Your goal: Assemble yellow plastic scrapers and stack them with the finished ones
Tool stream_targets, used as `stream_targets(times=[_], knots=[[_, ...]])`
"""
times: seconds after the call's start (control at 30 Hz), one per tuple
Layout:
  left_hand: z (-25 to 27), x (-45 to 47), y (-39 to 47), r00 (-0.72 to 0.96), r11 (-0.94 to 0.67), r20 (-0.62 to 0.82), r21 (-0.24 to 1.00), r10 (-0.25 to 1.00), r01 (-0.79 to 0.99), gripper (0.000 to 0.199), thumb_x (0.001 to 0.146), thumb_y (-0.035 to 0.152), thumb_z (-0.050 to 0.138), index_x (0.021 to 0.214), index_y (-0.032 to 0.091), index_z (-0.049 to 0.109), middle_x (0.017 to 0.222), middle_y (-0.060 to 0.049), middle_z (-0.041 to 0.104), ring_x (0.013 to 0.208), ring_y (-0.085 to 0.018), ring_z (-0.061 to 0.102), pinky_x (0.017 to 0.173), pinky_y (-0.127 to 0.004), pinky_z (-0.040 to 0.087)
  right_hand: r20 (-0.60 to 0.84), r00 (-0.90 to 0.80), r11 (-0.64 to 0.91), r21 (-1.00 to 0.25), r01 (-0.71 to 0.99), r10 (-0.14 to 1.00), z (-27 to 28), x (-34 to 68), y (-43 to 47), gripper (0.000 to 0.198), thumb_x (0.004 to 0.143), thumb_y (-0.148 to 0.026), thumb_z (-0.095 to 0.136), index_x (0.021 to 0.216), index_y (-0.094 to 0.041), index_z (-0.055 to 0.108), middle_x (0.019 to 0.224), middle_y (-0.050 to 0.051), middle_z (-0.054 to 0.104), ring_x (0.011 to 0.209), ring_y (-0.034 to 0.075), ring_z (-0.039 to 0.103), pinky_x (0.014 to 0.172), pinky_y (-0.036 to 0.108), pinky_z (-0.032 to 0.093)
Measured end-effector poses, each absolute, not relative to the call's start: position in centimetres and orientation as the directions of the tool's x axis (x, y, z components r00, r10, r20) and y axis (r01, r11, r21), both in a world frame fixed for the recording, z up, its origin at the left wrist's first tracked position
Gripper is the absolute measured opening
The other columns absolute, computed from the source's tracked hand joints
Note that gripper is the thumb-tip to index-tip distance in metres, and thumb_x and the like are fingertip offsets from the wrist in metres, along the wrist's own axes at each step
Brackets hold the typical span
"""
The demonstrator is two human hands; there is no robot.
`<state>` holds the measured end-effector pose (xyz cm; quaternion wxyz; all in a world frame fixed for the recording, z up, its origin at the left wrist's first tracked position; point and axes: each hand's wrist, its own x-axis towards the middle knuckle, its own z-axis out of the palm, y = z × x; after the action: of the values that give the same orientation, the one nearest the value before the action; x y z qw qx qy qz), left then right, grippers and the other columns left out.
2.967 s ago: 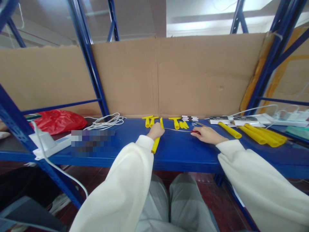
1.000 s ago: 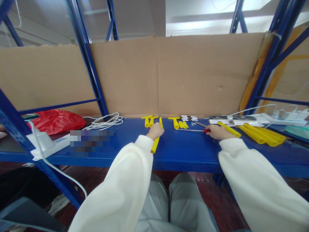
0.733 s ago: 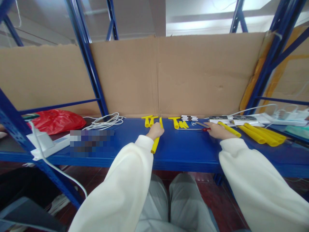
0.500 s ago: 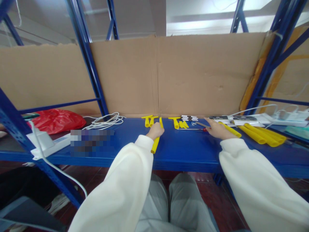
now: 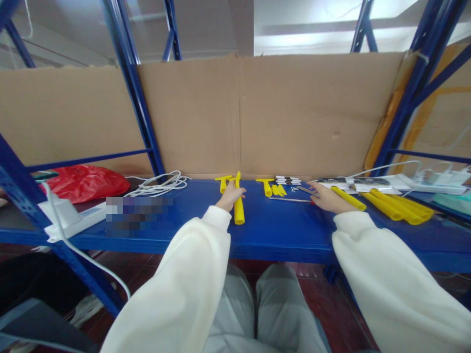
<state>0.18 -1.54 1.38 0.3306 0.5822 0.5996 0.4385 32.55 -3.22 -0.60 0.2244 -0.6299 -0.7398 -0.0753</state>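
Note:
My left hand (image 5: 228, 197) is closed round the upper part of a yellow T-shaped tool (image 5: 239, 213), whose thick tubular handle points toward me. Its narrow far end rises past my fingers. Just behind that hand lies a similar yellow T-shaped piece (image 5: 223, 184), partly covered. Over on the right, my right hand (image 5: 327, 198) rests low on the shelf, its fingers over the red handle of a screwdriver (image 5: 290, 199) with a long metal shaft. A flat grey metal strip (image 5: 304, 189) sits at its fingertips; my fingers hide its near end.
Another yellow T-shaped piece (image 5: 265, 187), small yellow wedges (image 5: 280, 189) and black-and-white packets (image 5: 287, 180) lie mid-shelf. Yellow tubes (image 5: 399, 206) lie right, before a white power strip (image 5: 449, 177). Coiled white cable (image 5: 162, 185) and a red bag (image 5: 86, 184) are left; cardboard (image 5: 312, 113) stands behind.
The yellow T-shaped tool in my left hand has turned, so its handle points more straight toward me. The screwdriver's handle end has shifted slightly nearer under my right hand.

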Motion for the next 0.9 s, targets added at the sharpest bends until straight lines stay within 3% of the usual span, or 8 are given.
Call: stream_targets(times=[0.13, 0.27, 0.4, 0.63, 0.77, 0.9], knots=[[0.8, -0.1, -1.3, -0.055, -0.168, 0.238, 0.814, 0.97, 0.556, 0.071, 0.078, 0.003, 0.059, 0.146, 0.014, 0.043, 0.123, -0.012, 0.067, 0.095, -0.017, 0.071, 0.082, -0.023, 0.055, 0.396, -0.095, 0.184, -0.191, 0.964, 0.913, -0.4, 32.2, -3.5, 0.059, 0.082, -0.015, 0.048, 0.141, -0.015, 0.05, 0.129, 0.015, 0.066, 0.11, 0.026, 0.067, 0.095, 0.037, 0.053], [0.5, -0.2, -1.7, 0.171, -0.298, 0.255, 0.629, 0.952, 0.718, 0.063, 0.074, 0.004, 0.063, 0.135, 0.016, 0.06, 0.125, -0.009, 0.069, 0.11, -0.023, 0.067, 0.098, -0.028, 0.05, 0.395, -0.105, 0.193, -0.189, 0.963, 0.913, -0.5, 32.1, -3.5, 0.056, 0.082, -0.015, 0.05, 0.138, -0.018, 0.054, 0.124, 0.012, 0.069, 0.108, 0.026, 0.068, 0.094, 0.036, 0.054], [0.6, -0.2, -2.3, 0.353, -0.439, 0.261, 0.521, 0.899, 0.732, 0.05, 0.074, 0.008, 0.067, 0.122, 0.02, 0.072, 0.123, -0.004, 0.071, 0.119, -0.024, 0.063, 0.105, -0.028, 0.045, 0.414, -0.133, 0.22, -0.17, 0.961, 0.901, -0.6, 32.2, -3.3, 0.052, 0.082, -0.014, 0.049, 0.133, -0.02, 0.058, 0.12, 0.01, 0.071, 0.106, 0.024, 0.069, 0.093, 0.035, 0.054], [0.8, -0.2, -2.4, 0.365, -0.444, 0.253, 0.479, 0.896, 0.757, 0.049, 0.078, 0.009, 0.065, 0.127, 0.016, 0.068, 0.128, -0.007, 0.069, 0.117, -0.025, 0.064, 0.105, -0.029, 0.045, 0.354, -0.137, 0.193, -0.127, 0.973, 0.925, -0.5, 32.1, -3.4, 0.045, 0.083, -0.015, 0.047, 0.125, -0.019, 0.065, 0.118, 0.01, 0.072, 0.104, 0.023, 0.069, 0.092, 0.033, 0.053], [0.7, -0.2, -2.4, 0.368, -0.452, 0.263, 0.49, 0.892, 0.745, 0.049, 0.077, 0.008, 0.065, 0.126, 0.018, 0.069, 0.126, -0.007, 0.07, 0.115, -0.025, 0.066, 0.103, -0.03, 0.047, 0.322, -0.134, 0.148, -0.018, 0.989, 0.937, -0.3, 31.5, -3.3, 0.037, 0.086, -0.019, 0.046, 0.114, -0.022, 0.071, 0.12, 0.011, 0.071, 0.111, 0.027, 0.066, 0.095, 0.042, 0.052], [0.7, -0.2, -2.5, 0.372, -0.462, 0.275, 0.482, 0.886, 0.744, 0.049, 0.077, 0.007, 0.065, 0.125, 0.017, 0.07, 0.124, -0.007, 0.071, 0.114, -0.025, 0.066, 0.103, -0.03, 0.047, 0.341, -0.119, 0.116, 0.03, 0.993, 0.933, 0.0, 30.2, -2.0, 0.042, 0.09, -0.02, 0.041, 0.121, -0.021, 0.07, 0.132, 0.013, 0.065, 0.125, 0.031, 0.058, 0.101, 0.051, 0.047]])
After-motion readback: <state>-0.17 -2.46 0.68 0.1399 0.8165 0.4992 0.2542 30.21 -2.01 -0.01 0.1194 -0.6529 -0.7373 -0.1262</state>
